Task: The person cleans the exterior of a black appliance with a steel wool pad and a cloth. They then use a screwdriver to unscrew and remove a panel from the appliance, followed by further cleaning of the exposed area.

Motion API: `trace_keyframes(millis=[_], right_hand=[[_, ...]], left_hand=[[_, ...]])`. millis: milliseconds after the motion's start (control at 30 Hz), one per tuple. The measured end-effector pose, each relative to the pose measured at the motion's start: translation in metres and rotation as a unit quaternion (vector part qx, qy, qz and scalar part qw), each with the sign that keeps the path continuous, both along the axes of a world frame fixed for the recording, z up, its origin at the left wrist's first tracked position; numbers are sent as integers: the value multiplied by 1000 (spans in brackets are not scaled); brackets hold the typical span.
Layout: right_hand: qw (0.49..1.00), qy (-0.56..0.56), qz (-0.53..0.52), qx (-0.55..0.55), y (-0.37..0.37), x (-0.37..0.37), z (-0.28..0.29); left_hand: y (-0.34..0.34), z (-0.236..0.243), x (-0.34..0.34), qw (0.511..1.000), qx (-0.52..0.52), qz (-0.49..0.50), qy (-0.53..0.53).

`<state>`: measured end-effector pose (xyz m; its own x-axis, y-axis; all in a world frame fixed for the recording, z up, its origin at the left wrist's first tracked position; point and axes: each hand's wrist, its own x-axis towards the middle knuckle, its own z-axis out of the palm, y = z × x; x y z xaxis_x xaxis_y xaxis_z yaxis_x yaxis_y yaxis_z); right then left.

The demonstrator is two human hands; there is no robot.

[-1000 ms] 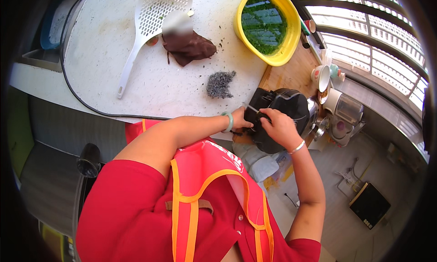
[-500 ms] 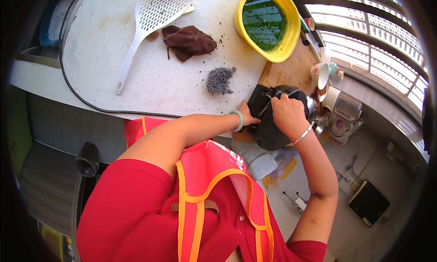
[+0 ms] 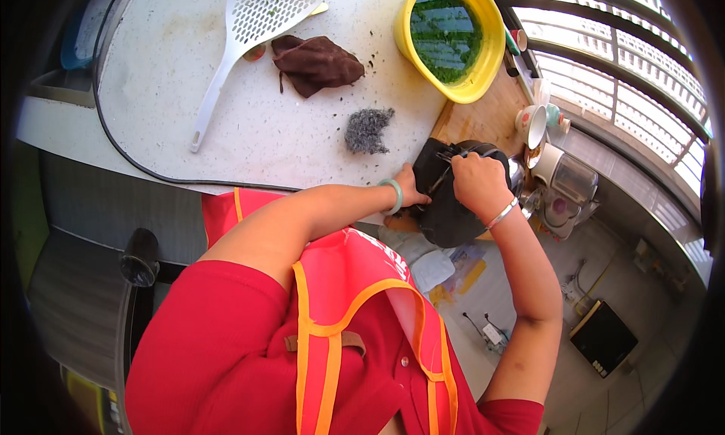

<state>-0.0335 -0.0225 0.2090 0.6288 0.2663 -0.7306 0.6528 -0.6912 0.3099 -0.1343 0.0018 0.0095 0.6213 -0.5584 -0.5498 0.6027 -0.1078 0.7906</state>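
A black rounded appliance [image 3: 447, 217] with a flat black part on its left sits at the counter's right end, by a wooden board [image 3: 483, 119]. My left hand [image 3: 410, 187] is closed on the near left edge of this appliance, thumb along its side. Over the top, my right hand [image 3: 480, 184] is curled into a fist-like grip. Thin metal bits show by its fingertips, but what it holds is mostly hidden. A grey steel wool scourer [image 3: 368, 131] lies just beyond my left hand. Farther back is a crumpled brown cloth [image 3: 317, 65].
A white slotted scoop [image 3: 214, 103] lies on the speckled white counter [image 3: 151, 118], inside a curving black cable [image 3: 113, 137]. At the back stands a yellow basin [image 3: 489, 72] of greens in water. Bowls [image 3: 532, 125] and a clear-sided container [image 3: 575, 177] line the window side.
The view has shifted slightly. My right hand has barely moved at the appliance's top, and my left hand keeps its hold on the edge.
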Motion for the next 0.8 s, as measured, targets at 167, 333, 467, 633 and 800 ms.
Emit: trace_keyframes(millis=[167,333,467,633,800], right_hand=[[999,-21,-33,-8,-5,-19,-10],[986,-71,-146,42,-11,-42,-16],[955,-75,-273,85,-14,-48,-19],[916,-73,-334,212,-32,-49,-18],[893,-57,-376,242,-32,-44,-11]], left_hand=[[1,1,0,1000,2,-13,5],[4,3,2,1000,2,-9,-8],[2,3,1,1000,11,-11,-14],[-1,0,2,1000,10,-17,-8],[-5,-7,0,1000,-6,1,-18]])
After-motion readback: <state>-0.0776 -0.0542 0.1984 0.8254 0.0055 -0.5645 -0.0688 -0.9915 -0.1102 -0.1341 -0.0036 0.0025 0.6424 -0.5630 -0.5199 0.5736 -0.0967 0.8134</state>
